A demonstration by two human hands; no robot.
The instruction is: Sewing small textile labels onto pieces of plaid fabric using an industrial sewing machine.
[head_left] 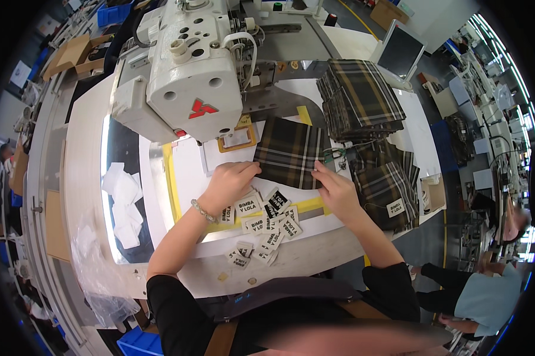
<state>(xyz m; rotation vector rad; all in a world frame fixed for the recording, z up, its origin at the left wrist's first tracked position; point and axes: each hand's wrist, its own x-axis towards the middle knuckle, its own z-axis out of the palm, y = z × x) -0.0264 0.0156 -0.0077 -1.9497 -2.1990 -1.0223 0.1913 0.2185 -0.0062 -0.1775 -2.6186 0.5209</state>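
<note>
My left hand (235,181) grips the lower left edge of a dark plaid fabric square (287,148), while my right hand (333,183) pinches its lower right edge. The piece lies at a slight tilt beside the white industrial sewing machine (193,98). Loose printed fabric labels (267,231) are scattered just below my left hand. A yellow-edged clamp plate (236,137) sits under the machine head. Green-handled snips (335,155) lie to the right of the square, partly among thread or cord. A thick plaid stack (360,98) and a looser pile (380,199) are on the right.
A small monitor (398,52) stands at the back right. White scraps (122,202) lie on the left, near a clear plastic bag (107,293). A blue bin (140,344) is at lower left. A person in light blue (481,296) is at lower right.
</note>
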